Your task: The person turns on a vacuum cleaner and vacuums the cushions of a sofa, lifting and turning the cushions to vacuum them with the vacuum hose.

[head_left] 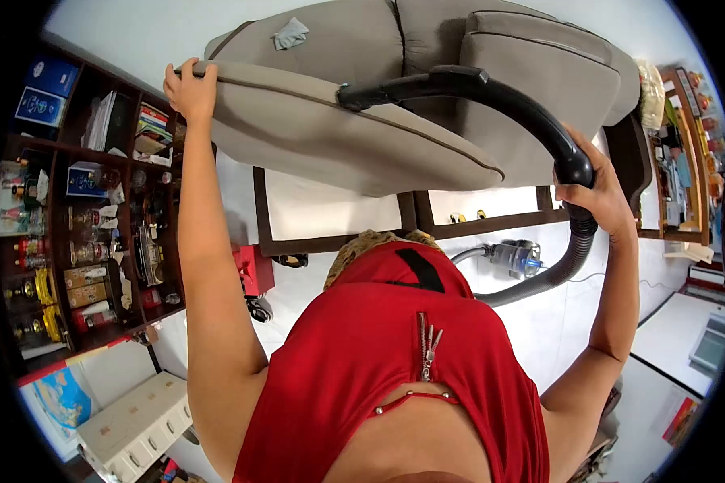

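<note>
Gripped at its far left corner by my left hand [192, 92], a grey sofa cushion [290, 145] with dark piping is tilted up off the sofa frame [330, 229]. My right hand [604, 189] is wrapped round the black handle of a vacuum cleaner hose [576, 165]. From there the curved black wand [507, 97] reaches left, and its end meets the cushion's piped edge. The corrugated hose runs down from my right hand and curves left toward the vacuum cleaner body [515, 259] on the floor.
Another grey cushion [540, 97] rests on the sofa's right side. A crumpled cloth [290, 34] lies on the backrest. A dark shelf unit [97, 149] full of books and bottles stands left. A red box [254, 270] and a cord are on the floor.
</note>
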Demonstrator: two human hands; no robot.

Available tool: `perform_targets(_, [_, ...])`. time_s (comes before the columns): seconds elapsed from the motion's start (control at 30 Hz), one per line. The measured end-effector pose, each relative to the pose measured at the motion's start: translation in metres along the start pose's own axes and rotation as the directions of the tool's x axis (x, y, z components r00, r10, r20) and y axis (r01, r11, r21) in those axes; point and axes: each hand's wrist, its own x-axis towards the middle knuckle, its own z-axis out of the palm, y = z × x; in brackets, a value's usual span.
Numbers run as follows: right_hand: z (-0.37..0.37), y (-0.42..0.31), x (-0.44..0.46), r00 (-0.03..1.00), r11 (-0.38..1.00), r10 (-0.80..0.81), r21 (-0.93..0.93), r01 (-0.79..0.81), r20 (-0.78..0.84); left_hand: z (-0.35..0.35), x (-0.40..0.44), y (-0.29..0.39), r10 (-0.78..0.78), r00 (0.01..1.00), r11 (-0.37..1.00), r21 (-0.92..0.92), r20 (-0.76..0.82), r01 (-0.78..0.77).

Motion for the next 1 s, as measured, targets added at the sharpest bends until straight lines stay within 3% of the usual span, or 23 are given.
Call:
perform_targets(0.23, [0.002,0.018,-0.006,0.997,0.997,0.023,-0.076,-0.029,-0.069,0.055,-0.018,0.010,0.088,0.972,0.951,0.271,0.217,-0.147])
perform_targets(0.4, [0.014,0.024,-0.001,0.996,0.997,0.076,-0.020,-0.077,-0.043,0.099,-0.035,0.001,-0.083,0.884,0.973,0.229,0.460,-0.028])
perform_targets(0.53, [0.026,0.020,0.001,0.993,0.994,0.071,-0.082,-0.078,-0.089,0.138,-0.045,-0.035,-0.190,0.845,0.973,0.210,0.500,0.095])
perform_targets(0.7, [0.028,0.009,-0.007,0.992,0.988,0.017,-0.153,-0.035,-0.121,0.127,-0.053,-0.035,-0.118,0.861,0.990,0.126,0.494,0.064])
perform_targets(0.83, [0.028,-0.006,-0.018,0.981,0.963,0.099,-0.233,-0.137,-0.169,0.134,-0.056,-0.026,-0.115,0.880,0.991,0.119,0.460,0.068])
perform_targets(0.87, [0.025,0.002,-0.022,0.981,0.954,-0.017,-0.295,-0.041,-0.192,0.137,-0.056,-0.026,-0.115,0.880,0.991,0.108,0.460,0.073])
perform_targets(1.0, [0.021,-0.003,-0.042,0.964,0.951,-0.033,-0.306,-0.051,-0.262,0.142,-0.047,-0.026,-0.103,0.886,0.994,0.076,0.453,0.076])
